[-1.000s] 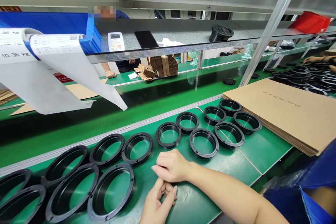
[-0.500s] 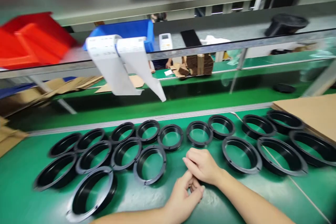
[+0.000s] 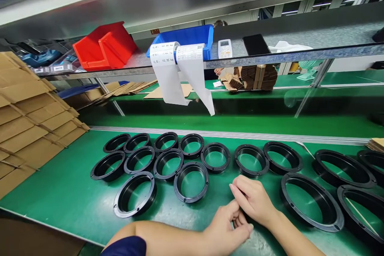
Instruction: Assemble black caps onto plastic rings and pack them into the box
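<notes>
My left hand (image 3: 228, 229) rests low over the green worktop, its fingers curled in and nothing visible between them. Touching its fingertips from above is my right hand (image 3: 253, 201), loosely closed, with its palm side hidden. Black flanged rings (image 3: 191, 182) lie around both hands on the bench. One black ring (image 3: 251, 160) sits just beyond my right hand, and a larger-looking ring (image 3: 312, 202) lies to its right. Another ring (image 3: 135, 194) is at the left, beyond my forearm. Neither hand touches a ring.
Stacked cardboard (image 3: 33, 120) stands at the left. On the shelf above are a red bin (image 3: 105, 48), a blue bin (image 3: 183, 38) with hanging label rolls (image 3: 168, 76), a remote control (image 3: 225, 49) and a black phone (image 3: 256, 45). A person is partly visible behind the shelf.
The view has turned left, so the rings and shelf items appear farther right and more cardboard shows. My hands stay together in the same pose.
</notes>
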{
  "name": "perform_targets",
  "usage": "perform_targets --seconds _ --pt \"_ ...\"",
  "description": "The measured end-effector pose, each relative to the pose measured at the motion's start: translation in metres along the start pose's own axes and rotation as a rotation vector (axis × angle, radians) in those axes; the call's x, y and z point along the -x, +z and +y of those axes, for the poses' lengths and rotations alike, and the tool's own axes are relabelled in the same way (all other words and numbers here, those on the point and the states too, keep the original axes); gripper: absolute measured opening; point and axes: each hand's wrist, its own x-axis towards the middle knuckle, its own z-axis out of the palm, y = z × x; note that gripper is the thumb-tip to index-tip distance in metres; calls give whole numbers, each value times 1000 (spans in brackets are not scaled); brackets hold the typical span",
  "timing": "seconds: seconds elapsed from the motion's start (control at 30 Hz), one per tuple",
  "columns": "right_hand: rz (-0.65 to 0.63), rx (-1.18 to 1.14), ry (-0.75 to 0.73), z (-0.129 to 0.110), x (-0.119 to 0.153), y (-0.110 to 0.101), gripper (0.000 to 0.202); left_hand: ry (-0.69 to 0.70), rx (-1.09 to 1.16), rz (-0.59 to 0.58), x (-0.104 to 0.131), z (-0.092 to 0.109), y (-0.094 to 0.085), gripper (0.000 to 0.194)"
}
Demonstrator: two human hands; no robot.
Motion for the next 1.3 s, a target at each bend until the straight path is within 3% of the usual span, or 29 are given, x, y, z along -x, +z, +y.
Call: perform_targets --seconds 1.3 --pt "30 24 -11 -5 -8 -3 36 18 3 9 -1 5 0 16"
